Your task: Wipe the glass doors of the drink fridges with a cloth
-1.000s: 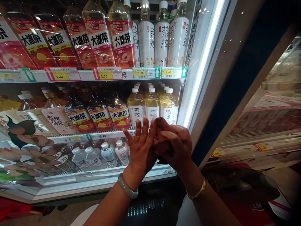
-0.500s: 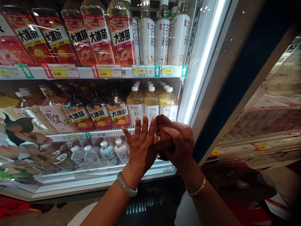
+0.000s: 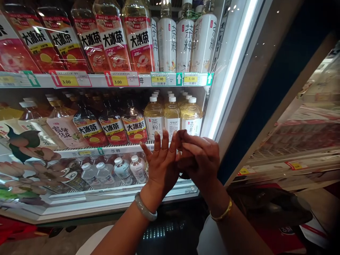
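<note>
L hand [image 3: 162, 164] was spread wide; R hand [image 3: 204, 161] curled against it, contents unclear. Both fronted pale-tea btls [image 3: 172, 112]; dark-tea btls [image 3: 112, 128] stood left of those.

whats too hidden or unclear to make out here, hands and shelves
Head view, left hand: thumb not distinguishable; the shadowed right hand overlaps it, hiding whether anything is pinched.
Head view, front rightmost pale-yellow bottle: label bottom hidden by the right hand.
Head view, red-labelled upper bottles: tops cut off by the top edge.
Head view, leftmost upper price tag: print too blurred.
</note>
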Demonstrator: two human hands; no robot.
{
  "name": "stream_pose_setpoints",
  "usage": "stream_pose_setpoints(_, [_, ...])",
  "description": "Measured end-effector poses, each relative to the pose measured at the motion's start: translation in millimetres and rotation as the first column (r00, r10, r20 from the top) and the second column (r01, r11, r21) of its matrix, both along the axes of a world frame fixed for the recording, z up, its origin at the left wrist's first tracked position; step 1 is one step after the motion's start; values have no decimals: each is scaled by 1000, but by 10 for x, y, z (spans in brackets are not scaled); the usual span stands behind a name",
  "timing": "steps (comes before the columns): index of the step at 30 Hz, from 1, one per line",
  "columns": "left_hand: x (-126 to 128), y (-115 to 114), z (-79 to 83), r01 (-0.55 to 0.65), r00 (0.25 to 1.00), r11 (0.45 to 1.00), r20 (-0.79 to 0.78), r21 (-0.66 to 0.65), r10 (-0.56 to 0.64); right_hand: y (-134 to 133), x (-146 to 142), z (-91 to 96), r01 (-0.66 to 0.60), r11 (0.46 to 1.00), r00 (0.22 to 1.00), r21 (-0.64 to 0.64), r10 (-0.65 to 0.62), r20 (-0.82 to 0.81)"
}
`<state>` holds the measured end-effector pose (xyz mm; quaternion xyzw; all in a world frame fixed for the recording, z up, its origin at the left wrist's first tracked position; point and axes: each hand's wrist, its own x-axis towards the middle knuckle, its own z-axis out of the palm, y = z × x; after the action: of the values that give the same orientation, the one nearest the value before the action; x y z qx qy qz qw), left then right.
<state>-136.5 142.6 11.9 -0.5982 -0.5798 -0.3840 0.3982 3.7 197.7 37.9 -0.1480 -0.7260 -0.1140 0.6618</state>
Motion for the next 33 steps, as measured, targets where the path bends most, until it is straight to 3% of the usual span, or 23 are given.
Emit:
stream_pose_setpoints(4, [10,-7,22,14,1000,1000,0,-1,-14,116,215,129,63,996,993,-58,-68,-96])
stream_pose_setpoints(7, [17,-10,18,13,1000,1000,2,-8,-13,144,228,119,102,992,982,-72,-112,-153])
stream_pose_setpoints(12, [55,7,-55,-24,1000,999,0,-39,24,23,-25,-68,5,1000,1000,-29,-6,-14])
stream_pose_setpoints(15, [71,2,-75,-38,999,998,-7,-53,38,36,-14,-89,-11,1000,999,-21,12,37])
stream_pose_setpoints(22, [58,-48,-53,-6,1000,996,-8,-84,5,224,283,21,101,993,984,-60,-108,-141])
stream_pose_setpoints(29, [22,-2,-128,-32,998,999,-51,-41,29,-1,-51,-190,-31,999,999,-39,32,23])
stream_pose_setpoints(33, [-1,-27,-127,-29,998,999,-64,-41,26,54,41,-120,-23,999,1000,-39,24,16])
